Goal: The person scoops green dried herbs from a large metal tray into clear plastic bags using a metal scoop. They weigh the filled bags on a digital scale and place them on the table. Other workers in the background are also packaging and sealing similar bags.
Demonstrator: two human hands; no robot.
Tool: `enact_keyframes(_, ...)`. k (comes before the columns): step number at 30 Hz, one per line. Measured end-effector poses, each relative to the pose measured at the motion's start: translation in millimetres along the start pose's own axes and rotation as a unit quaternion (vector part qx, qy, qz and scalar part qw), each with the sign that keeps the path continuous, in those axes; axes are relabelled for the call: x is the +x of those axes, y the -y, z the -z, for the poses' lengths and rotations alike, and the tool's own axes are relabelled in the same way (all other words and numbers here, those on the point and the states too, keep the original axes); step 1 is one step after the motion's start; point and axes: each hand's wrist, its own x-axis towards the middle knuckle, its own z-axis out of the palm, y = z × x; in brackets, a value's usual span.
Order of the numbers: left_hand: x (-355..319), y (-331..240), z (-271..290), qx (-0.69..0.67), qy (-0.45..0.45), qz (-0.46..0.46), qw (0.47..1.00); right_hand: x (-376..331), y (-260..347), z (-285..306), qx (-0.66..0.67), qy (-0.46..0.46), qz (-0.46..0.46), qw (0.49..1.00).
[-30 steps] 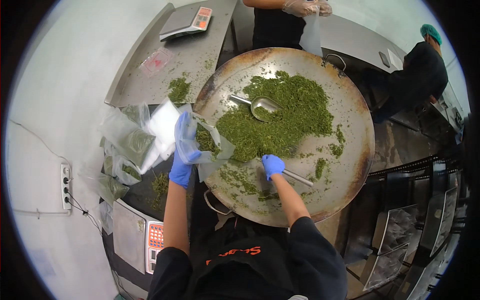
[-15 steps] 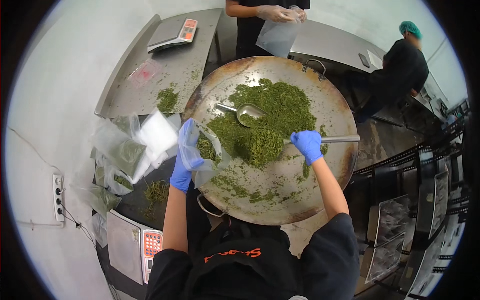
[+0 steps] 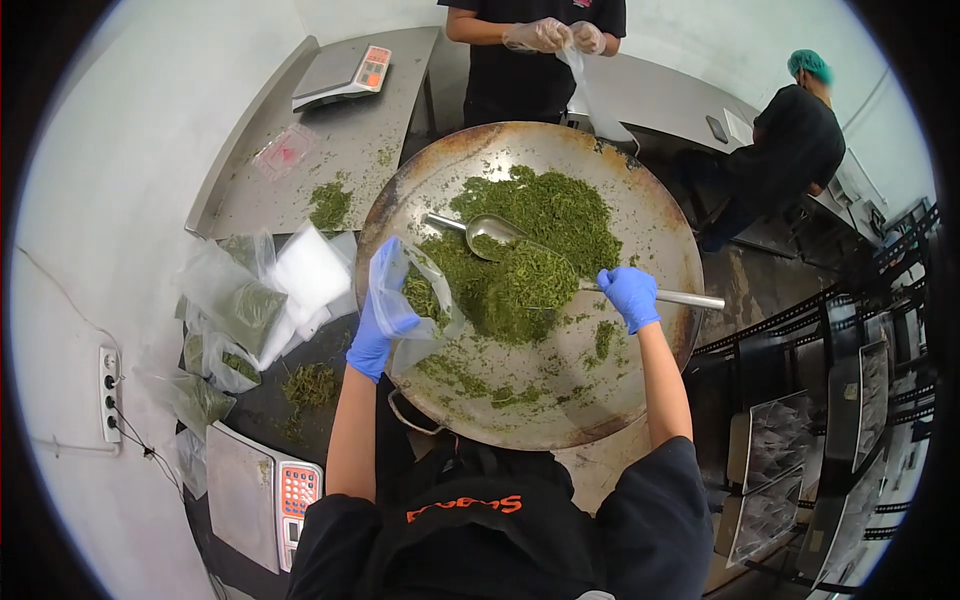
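Power strip (image 3: 109, 394) on the wall comes first, then filled plastic bags (image 3: 250, 310) lying beside a white stack (image 3: 308, 275) of sheets. Below them sits a scale (image 3: 243, 490) with orange keys; farther back, a second scale (image 3: 345, 77) rests on a steel table (image 3: 275, 185). The person's blue-gloved left hand (image 3: 380, 315) curves around an open clear bag (image 3: 412, 350), thumb apart from the fingers, the mouth facing right and green shreds inside. The bag is at the left edge of a wide round pan (image 3: 650, 240), where more green shreds (image 3: 560, 215) are piled and a small scoop (image 3: 485, 235) lies. The blue-gloved right hand (image 3: 628, 297) has its fingers wrapped around a metal handle (image 3: 690, 299), its heaped end over the pan near the bag. Behind, a co-worker (image 3: 540, 75) in clear gloves holds plastic; another person (image 3: 795, 140) wears a green hair cover.
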Motion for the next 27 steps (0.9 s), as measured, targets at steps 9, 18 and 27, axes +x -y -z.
enact_keyframes(9,-2.2,15.8,-12.2,0.032,0.058,-0.014,0.998,-14.7,20.9,104.1,0.014,-0.032,0.059,0.998)
enact_keyframes(18,14.5,55.8,-37.7,0.128,-0.018,-0.106,0.986,-47.5,138.8,148.4,-0.118,-0.152,0.263,0.945)
enact_keyframes(27,7.7,52.3,-44.7,0.103,0.014,-0.027,0.994,-43.8,196.9,194.1,-0.373,-0.253,0.382,0.807)
